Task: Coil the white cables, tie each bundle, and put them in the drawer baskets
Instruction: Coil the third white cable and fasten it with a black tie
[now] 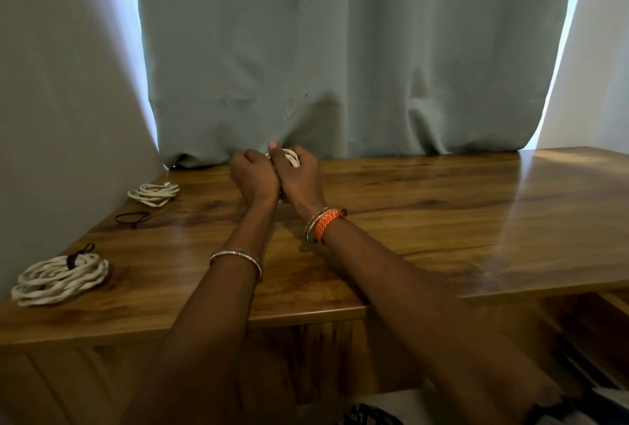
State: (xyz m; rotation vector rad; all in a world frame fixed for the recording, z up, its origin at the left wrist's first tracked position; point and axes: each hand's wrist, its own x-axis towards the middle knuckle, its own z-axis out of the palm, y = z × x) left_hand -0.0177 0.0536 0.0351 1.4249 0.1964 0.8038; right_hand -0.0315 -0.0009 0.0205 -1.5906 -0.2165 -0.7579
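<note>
Tabletop [442, 206]: hands [277, 174] seemingly clasp white cable [292, 156].

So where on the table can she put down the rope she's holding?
The tabletop right of the right hand is bare. The left side is crowded: a tied bundle near the front, a loose black tie, and a smaller coil by the curtain.

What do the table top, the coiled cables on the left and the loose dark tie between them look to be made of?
Table top: wood, glossy varnish; grain streaks and window glare show. Near coil: white, twisted strands, likely braided or rope-like cord; a dark tie binds it. Far coil: smoother, thinner, probably plastic-jacketed, with a small metallic-looking end. Loose tie: thin and dark, perhaps elastic or string; too small to tell.
</note>
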